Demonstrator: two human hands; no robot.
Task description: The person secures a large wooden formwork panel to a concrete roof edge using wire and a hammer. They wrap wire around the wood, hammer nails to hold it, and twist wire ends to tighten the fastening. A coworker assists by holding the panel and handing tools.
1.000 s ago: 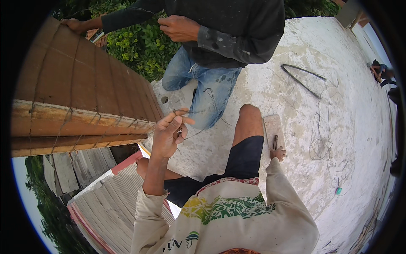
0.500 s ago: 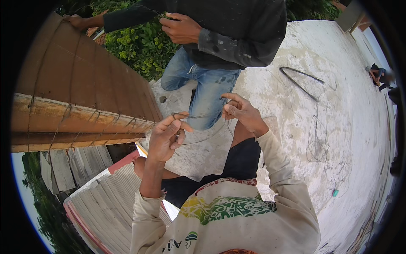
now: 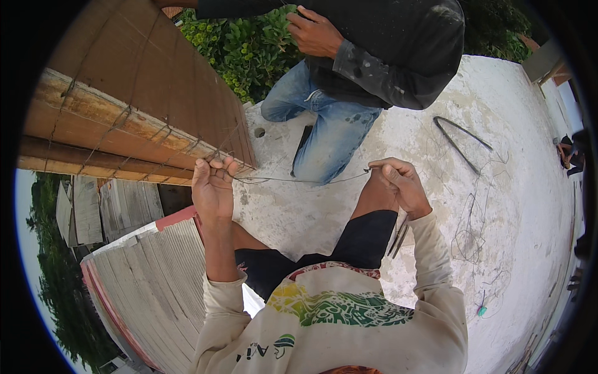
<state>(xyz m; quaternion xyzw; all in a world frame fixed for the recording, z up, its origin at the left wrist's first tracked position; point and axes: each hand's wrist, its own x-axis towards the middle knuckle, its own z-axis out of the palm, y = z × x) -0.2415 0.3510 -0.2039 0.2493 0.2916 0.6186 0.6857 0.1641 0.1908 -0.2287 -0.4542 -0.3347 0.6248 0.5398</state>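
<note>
Head view: thin dark metal wire (image 3: 311, 181) spans between hands, left end near lower right corner of brown wooden panel form (image 3: 193, 84). Right hand (image 3: 408, 190) pinches wire end; left hand (image 3: 215, 187) loosely curled, grip unclear. Best keep wire taut, kink-free.

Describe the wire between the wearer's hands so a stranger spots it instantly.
On the pale floor, find the blue jeans. By their lower edge, a thin wire spans left hand to right hand, nearly straight, unlike the tangled wire at right.
</note>
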